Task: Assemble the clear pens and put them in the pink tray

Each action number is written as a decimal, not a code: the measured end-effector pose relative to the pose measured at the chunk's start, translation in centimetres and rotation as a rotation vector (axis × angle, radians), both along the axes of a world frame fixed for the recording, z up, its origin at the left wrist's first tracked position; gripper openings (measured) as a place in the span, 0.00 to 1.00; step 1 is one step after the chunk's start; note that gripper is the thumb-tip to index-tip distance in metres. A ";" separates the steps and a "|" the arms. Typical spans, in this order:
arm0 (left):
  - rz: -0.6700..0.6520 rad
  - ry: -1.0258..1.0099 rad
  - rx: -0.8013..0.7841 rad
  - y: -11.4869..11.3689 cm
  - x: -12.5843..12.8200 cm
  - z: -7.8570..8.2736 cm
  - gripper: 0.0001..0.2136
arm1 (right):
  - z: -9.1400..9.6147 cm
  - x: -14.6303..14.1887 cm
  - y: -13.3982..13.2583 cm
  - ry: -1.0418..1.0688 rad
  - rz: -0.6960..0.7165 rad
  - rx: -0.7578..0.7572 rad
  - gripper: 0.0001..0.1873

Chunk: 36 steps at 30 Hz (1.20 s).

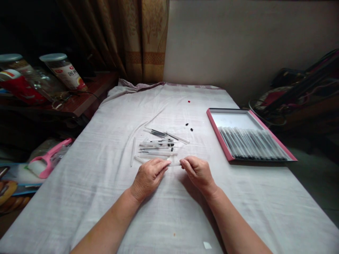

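Between both hands stretches a clear pen barrel [174,164], low over the cloth. My left hand [151,175] is closed around its left part, which the fingers hide. At the other end, my right hand [198,173] pinches it between thumb and fingers. Something dark shows at those fingertips, too small to make out. Just beyond my hands lies a loose pile of clear pen barrels [159,153] and dark refills [158,133]. Among them are small black caps [172,149]. Two more black pieces [191,129] and a red one [189,101] lie farther off.
A pink-edged box [225,144] on the right holds a row of many pens [254,144]. White cloth [106,183] covers the table. Jars [66,72] stand on a brown side table [90,98], with a pink-handled tool [50,158] below. A paper scrap [207,245] lies near the front.
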State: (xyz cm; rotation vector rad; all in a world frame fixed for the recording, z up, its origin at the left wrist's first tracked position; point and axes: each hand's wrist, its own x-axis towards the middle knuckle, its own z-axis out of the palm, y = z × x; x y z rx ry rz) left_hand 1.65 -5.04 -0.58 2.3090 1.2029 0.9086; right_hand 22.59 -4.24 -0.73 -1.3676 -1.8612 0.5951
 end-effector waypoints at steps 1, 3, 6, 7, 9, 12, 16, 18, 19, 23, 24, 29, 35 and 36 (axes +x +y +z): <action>-0.002 0.004 0.000 0.0 0.0 0.0 0.12 | -0.1 0.0 0.0 -0.023 0.000 -0.010 0.22; 0.005 0.006 -0.001 0.0 0.1 -0.1 0.12 | -0.2 0.1 0.0 -0.013 0.018 -0.043 0.23; 0.018 -0.004 -0.001 0.0 0.1 -0.2 0.12 | 0.1 0.3 -0.2 0.116 0.059 -0.128 0.15; 0.019 -0.006 -0.001 0.0 0.1 -0.2 0.12 | 0.2 0.4 -0.3 0.157 0.076 -0.154 0.13; 0.017 -0.002 -0.001 0.0 0.0 -0.2 0.12 | 0.4 0.5 -0.4 0.194 0.109 -0.188 0.11; 0.017 0.003 -0.006 0.0 0.0 -0.1 0.12 | 0.4 0.5 -0.4 0.169 0.103 -0.175 0.08; 0.013 0.006 -0.010 0.0 0.1 0.1 0.12 | 0.4 0.4 -0.2 0.094 0.066 -0.130 0.14; 0.014 0.007 -0.003 0.0 0.1 0.1 0.12 | 0.4 0.5 -0.2 0.095 0.062 -0.127 0.14; 0.016 0.006 0.001 0.0 0.1 0.1 0.12 | 0.4 0.6 -0.3 0.116 0.066 -0.132 0.12; 0.021 0.004 0.006 0.0 0.0 0.0 0.12 | 0.3 0.8 -0.4 0.204 0.096 -0.163 0.10; 0.022 0.004 0.004 0.0 0.0 0.0 0.12 | 0.3 0.7 -0.4 0.209 0.098 -0.168 0.09; 0.023 -0.004 -0.006 0.0 0.0 0.0 0.12 | 0.1 0.5 -0.2 0.180 0.055 -0.141 0.10; 0.027 -0.004 -0.003 0.0 0.0 0.1 0.12 | 0.2 0.7 -0.3 0.146 0.088 -0.140 0.10; 0.027 -0.003 -0.003 0.0 0.0 0.1 0.12 | 0.2 0.7 -0.3 0.154 0.094 -0.139 0.10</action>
